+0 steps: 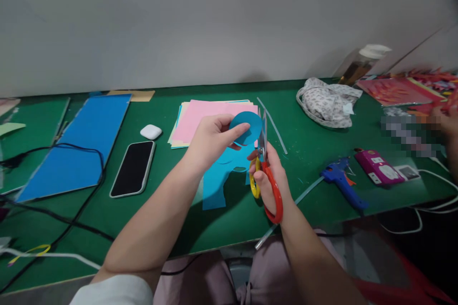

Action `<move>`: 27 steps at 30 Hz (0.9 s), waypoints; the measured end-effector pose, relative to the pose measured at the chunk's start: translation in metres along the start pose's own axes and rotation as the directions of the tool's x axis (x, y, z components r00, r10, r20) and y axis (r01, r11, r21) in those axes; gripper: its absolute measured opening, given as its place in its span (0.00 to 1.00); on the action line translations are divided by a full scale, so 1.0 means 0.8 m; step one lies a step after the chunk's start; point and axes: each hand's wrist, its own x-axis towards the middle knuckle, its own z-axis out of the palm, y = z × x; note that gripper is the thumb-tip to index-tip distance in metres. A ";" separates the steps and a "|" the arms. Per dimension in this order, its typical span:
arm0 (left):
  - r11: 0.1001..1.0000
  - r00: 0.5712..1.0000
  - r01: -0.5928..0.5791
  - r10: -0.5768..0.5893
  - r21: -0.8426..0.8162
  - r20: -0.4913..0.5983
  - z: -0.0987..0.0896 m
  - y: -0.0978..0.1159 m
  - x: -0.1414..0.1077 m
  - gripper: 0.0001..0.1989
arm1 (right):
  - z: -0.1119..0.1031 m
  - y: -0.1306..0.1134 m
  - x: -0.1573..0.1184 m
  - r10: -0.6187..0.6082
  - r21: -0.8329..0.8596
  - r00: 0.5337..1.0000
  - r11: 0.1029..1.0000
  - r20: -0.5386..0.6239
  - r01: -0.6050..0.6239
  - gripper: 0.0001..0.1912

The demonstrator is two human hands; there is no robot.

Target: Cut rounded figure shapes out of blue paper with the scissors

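Between the thumb and fingers of my left hand (214, 136) is a blue paper circle (246, 121), held up above the table. My right hand (274, 176) grips a pair of scissors (273, 195) with one red and one yellow handle loop. The blades point away from me, close beside the circle's right edge; whether they touch it I cannot tell. Below my hands lie blue paper pieces (213, 193) with curved cut edges, partly hidden. Behind my left hand is a stack of coloured paper (191, 121), pink on top.
On the left are a phone (132, 169), a white earbud case (150, 131), a blue board (80, 145) and black cables. To the right lie a blue glue gun (343, 181), a purple power strip (379, 167), a patterned cloth (324, 102) and a bottle (363, 64). Another person's hand (447, 124) shows far right.
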 end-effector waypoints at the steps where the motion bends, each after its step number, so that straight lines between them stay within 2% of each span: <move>1: 1.000 1.000 0.008 -0.008 -0.005 0.000 0.000 -0.001 0.000 0.16 | 0.000 0.000 0.000 0.001 0.000 1.000 1.000 -0.004 -0.001 0.43; 10: 0.997 0.998 0.066 -0.066 -0.038 -0.006 0.001 -0.001 0.001 0.15 | -0.001 0.005 0.001 -0.014 -0.008 1.000 1.000 0.003 0.014 0.43; 27: 0.994 0.996 0.085 -0.084 -0.075 0.022 0.000 -0.005 0.003 0.15 | 0.001 0.001 0.001 -0.021 -0.055 0.999 0.998 -0.026 0.019 0.37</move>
